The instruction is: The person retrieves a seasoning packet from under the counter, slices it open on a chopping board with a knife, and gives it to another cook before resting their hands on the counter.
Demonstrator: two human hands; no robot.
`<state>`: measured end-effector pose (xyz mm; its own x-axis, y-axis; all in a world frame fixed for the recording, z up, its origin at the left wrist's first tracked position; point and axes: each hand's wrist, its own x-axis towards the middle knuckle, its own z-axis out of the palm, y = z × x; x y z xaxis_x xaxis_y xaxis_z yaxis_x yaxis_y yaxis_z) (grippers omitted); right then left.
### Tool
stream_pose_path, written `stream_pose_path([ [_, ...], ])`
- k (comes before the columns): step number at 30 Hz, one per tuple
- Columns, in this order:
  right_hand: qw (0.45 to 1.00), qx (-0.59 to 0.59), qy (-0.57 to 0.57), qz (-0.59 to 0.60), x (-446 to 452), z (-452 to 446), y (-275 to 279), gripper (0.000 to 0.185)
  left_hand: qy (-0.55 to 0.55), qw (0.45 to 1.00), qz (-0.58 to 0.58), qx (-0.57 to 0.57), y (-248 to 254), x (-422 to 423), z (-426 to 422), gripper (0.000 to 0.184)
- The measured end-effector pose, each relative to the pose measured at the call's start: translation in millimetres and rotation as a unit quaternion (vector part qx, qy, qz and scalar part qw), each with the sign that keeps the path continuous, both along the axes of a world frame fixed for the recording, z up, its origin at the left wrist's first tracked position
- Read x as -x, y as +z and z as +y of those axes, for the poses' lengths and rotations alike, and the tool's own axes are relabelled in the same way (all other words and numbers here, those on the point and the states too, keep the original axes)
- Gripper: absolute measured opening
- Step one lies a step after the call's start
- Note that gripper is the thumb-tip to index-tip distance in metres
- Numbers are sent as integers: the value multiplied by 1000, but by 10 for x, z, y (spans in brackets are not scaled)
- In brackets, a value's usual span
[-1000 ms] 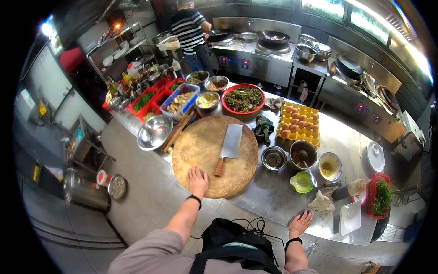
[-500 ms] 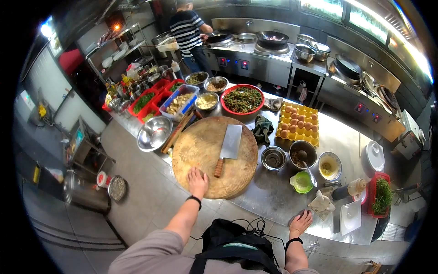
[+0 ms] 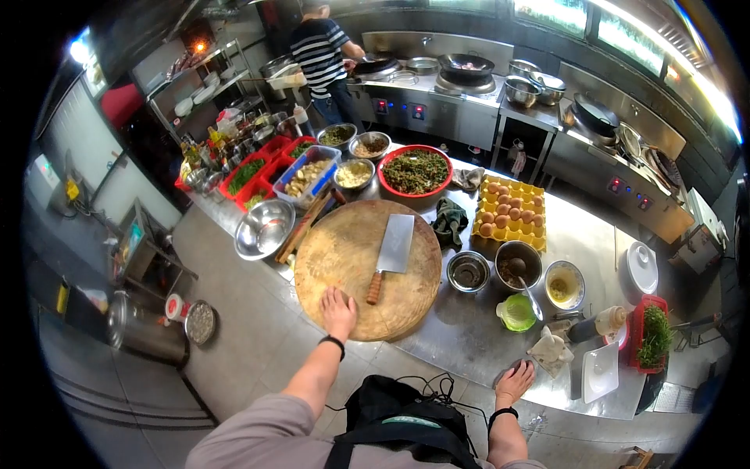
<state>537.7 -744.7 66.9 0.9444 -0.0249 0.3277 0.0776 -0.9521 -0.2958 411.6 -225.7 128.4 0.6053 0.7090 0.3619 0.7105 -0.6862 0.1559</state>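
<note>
My left hand [image 3: 338, 314] lies flat with its fingers out on the near-left rim of a round wooden chopping board [image 3: 332, 246]. A cleaver [image 3: 396, 244] with a wooden handle rests on the same board, to the right of that hand and apart from it. My right hand [image 3: 514, 383] rests on the front edge of the steel table [image 3: 461, 344], fingers stretched forward, a small dark patch beside them. Nearest to it are a crumpled whitish packet [image 3: 551, 352] and a light green bowl [image 3: 517, 313]. Neither hand holds anything that I can see.
Behind the board stand a red basin of chopped greens [image 3: 416, 170] and a clear tub [image 3: 307, 178]. A yellow egg tray [image 3: 509, 211], a pot with a ladle [image 3: 519, 266] and a squeeze bottle [image 3: 600, 324] stand right. A co-worker [image 3: 320, 55] is at the stoves.
</note>
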Motion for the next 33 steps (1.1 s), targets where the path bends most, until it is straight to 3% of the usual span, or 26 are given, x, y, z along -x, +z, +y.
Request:
stream_pose_path([
  [6, 1000, -1, 4, 4, 2, -2, 8, 47, 5, 1000, 11, 23, 8, -2, 6, 56],
  [33, 1000, 8, 1, 4, 2, -13, -10, 46, 3, 999, 7, 32, 38, -5, -5, 52],
])
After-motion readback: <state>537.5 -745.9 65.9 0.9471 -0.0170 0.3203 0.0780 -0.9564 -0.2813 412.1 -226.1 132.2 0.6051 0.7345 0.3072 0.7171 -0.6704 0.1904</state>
